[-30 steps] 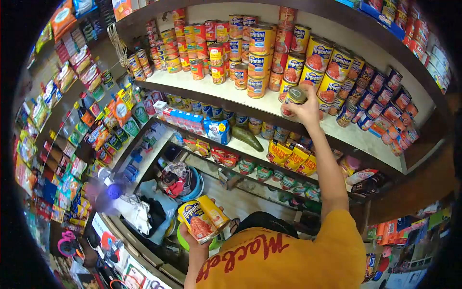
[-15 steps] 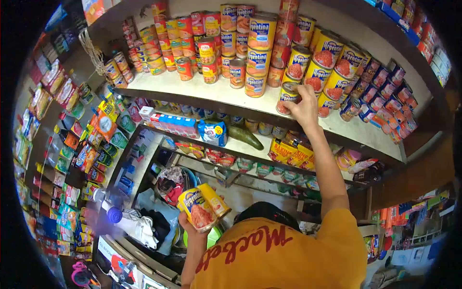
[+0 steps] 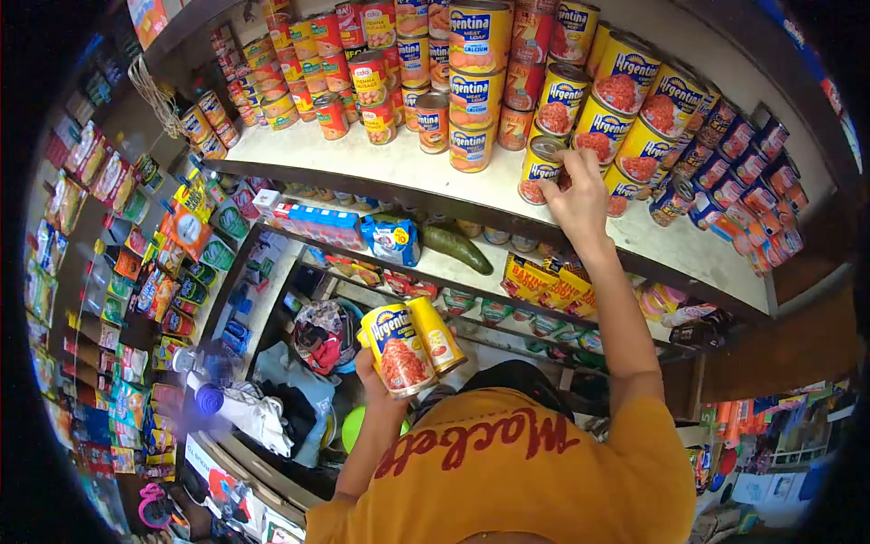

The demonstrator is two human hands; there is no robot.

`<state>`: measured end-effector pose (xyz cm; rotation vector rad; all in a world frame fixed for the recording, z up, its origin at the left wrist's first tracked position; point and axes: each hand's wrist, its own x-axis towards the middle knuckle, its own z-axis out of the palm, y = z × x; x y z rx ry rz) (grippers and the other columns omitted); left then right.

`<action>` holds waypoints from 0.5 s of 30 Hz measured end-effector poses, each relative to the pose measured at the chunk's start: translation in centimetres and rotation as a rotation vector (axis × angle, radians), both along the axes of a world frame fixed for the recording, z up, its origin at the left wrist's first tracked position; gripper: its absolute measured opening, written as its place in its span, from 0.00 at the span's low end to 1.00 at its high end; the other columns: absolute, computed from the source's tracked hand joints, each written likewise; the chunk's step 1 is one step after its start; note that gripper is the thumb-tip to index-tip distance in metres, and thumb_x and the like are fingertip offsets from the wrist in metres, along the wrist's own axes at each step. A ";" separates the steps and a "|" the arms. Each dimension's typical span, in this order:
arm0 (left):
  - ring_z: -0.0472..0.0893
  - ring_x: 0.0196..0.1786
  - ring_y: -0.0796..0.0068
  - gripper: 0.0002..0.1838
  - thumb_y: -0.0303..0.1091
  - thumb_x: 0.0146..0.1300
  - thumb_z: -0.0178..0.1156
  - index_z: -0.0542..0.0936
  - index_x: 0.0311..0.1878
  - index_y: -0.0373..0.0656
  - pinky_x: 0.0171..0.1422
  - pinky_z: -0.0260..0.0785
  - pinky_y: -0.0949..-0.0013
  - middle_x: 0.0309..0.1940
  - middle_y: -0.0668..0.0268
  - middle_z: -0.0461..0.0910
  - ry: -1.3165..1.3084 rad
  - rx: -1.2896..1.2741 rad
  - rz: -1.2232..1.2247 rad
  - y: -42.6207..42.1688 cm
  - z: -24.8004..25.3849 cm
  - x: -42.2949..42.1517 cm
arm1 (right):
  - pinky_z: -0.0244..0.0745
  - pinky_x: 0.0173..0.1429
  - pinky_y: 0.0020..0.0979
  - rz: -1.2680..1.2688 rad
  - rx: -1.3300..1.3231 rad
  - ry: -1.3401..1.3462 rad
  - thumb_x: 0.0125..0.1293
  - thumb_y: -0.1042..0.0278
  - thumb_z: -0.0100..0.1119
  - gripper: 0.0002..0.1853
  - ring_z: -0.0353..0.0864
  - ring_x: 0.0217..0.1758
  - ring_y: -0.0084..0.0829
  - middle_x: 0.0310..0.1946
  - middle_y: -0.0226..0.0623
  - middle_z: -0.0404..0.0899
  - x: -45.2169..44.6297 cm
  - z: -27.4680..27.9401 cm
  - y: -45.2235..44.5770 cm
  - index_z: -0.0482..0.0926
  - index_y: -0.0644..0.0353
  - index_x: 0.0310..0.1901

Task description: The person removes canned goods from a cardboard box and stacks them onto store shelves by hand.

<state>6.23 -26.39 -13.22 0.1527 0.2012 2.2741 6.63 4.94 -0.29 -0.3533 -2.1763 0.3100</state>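
Head view, the only one: right hand [image 3: 580, 198] out at the shelf [image 3: 412, 164], thumb and fingers half curled about a small can [image 3: 541, 170] standing upright near the board's front edge; how firmly it grips I can't tell. Left hand [image 3: 370, 379], lower and nearer the body, cupped round a large can [image 3: 399, 354], a slimmer yellow can [image 3: 439, 337] tilted beside it, seemingly in the same grasp. My guess on handling: all three stiff, heavy for their bulk, hard to break though dentable, smooth walls a bit slippery; best taken round the middle. Looks: large and small ones yellow, dark blue Argentina lettering, reddish meat pictured below; the slimmer one shows a plainer side. Stacked cans [image 3: 625, 86] just beyond the right hand.
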 end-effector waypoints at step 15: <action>0.78 0.56 0.51 0.38 0.40 0.51 0.61 0.64 0.66 0.36 0.67 0.67 0.48 0.56 0.50 0.76 -0.007 0.005 -0.113 2.7 3.7 -5.3 | 0.69 0.27 0.26 0.672 -0.595 -0.562 0.50 0.54 0.75 0.36 0.75 0.21 0.25 0.20 0.33 0.75 2.6 2.8 -12.3 0.70 0.63 0.57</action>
